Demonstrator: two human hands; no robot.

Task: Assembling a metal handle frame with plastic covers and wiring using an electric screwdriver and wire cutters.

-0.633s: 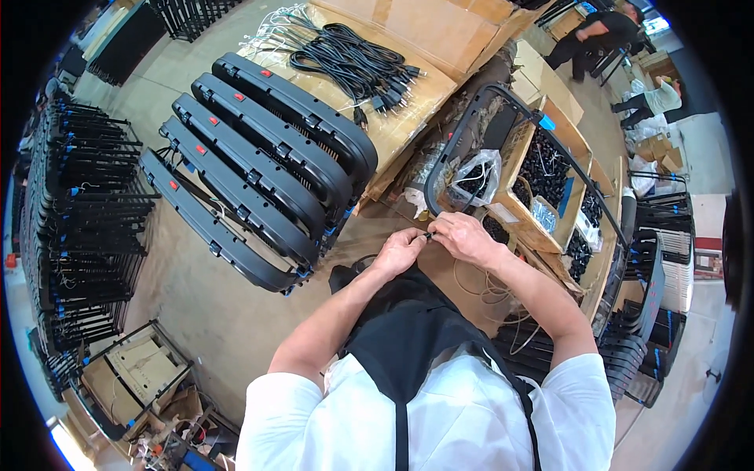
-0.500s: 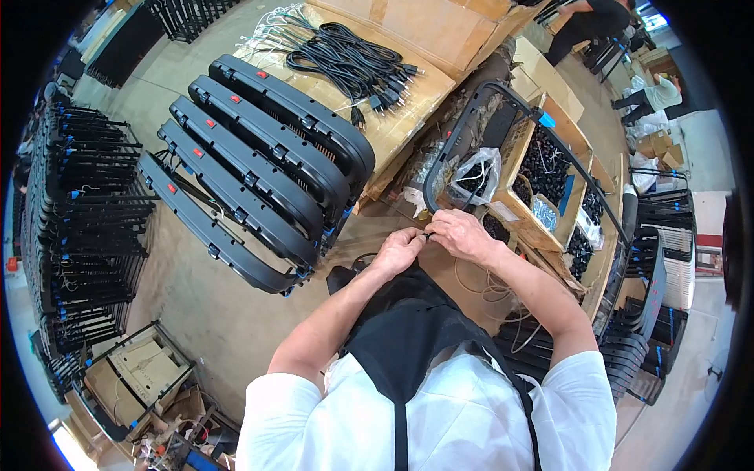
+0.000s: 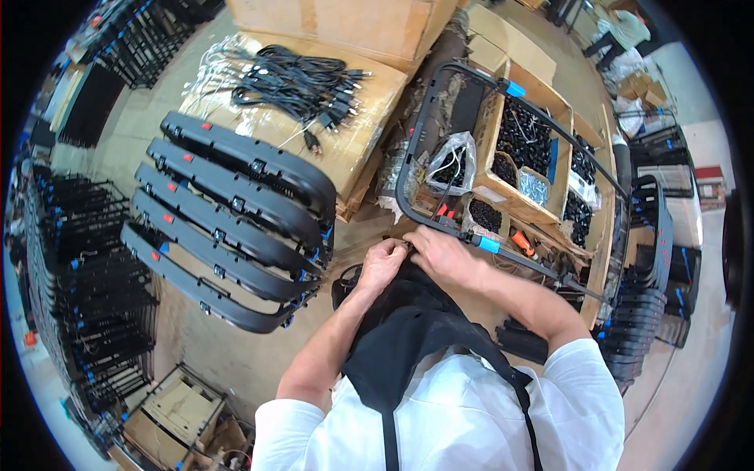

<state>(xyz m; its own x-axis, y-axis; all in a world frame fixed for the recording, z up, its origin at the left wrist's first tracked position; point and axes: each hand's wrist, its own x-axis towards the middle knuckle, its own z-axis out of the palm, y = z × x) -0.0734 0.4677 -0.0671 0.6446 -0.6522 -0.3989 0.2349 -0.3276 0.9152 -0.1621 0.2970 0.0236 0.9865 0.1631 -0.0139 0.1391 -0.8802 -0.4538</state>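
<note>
My left hand (image 3: 382, 264) and my right hand (image 3: 442, 253) meet in front of the black apron (image 3: 408, 337), fingers closed together. A small black piece (image 3: 408, 246) shows between the fingertips; its kind is too small and too covered to tell. Just beyond the right hand, a black tubular frame (image 3: 402, 182) with blue wraps lies tilted across a wooden parts box (image 3: 542, 210). The box has compartments of small black parts and a bag of small metal pieces. Beside it lies a clear plastic bag (image 3: 453, 162) with cords.
Several black curved housings (image 3: 228, 188) with red switches stand in a row at left. Black power cords (image 3: 294, 86) lie on a cardboard-covered surface (image 3: 369, 129) behind. An orange-handled tool (image 3: 522, 243) is near the box. Stacked frames (image 3: 86, 275) line the left; a person (image 3: 624, 35) stands far right.
My view has shifted, and both hands sit slightly more to the left, still together at the small black piece. The tubular frame's near bar and the orange-handled tool now show.
</note>
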